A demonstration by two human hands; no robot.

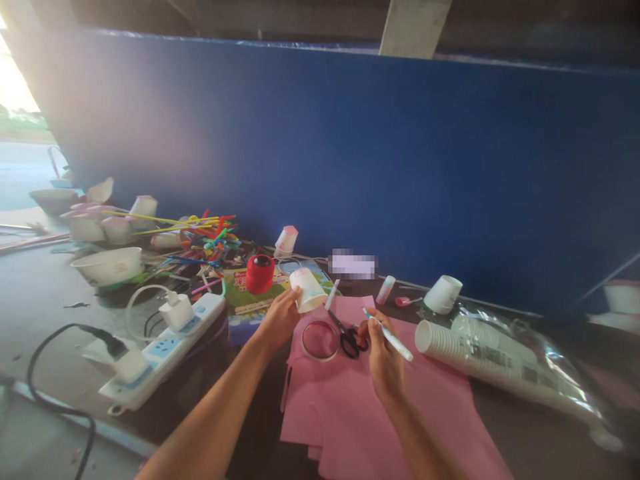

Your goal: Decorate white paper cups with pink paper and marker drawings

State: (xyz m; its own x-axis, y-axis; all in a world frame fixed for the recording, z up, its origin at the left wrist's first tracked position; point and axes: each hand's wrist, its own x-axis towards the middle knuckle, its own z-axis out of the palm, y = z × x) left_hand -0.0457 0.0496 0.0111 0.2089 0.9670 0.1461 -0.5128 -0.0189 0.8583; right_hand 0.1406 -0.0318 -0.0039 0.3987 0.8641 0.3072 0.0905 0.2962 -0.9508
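My left hand (283, 317) grips a white paper cup (307, 291), held tilted over the table with a faint mark on its side. In my right hand (385, 347) is a white marker pen (397, 339) with a blue end, pinched between thumb and fingers and apart from the cup. Beneath both hands lie sheets of pink paper (350, 413). Between the hands, black-handled scissors (349, 339) rest on the paper beside a roll of clear tape (320, 341). A glue stick (385, 291) stands just beyond the paper.
At left sits a power strip (170, 347) with plugs and cables. Behind it are a white bowl (110, 265), colourful pipe cleaners (215, 233) and a red round object (260, 273). Stacked paper cups (480, 353) in plastic lie at right, near an upturned cup (443, 295). A blue panel (350, 147) closes the back.
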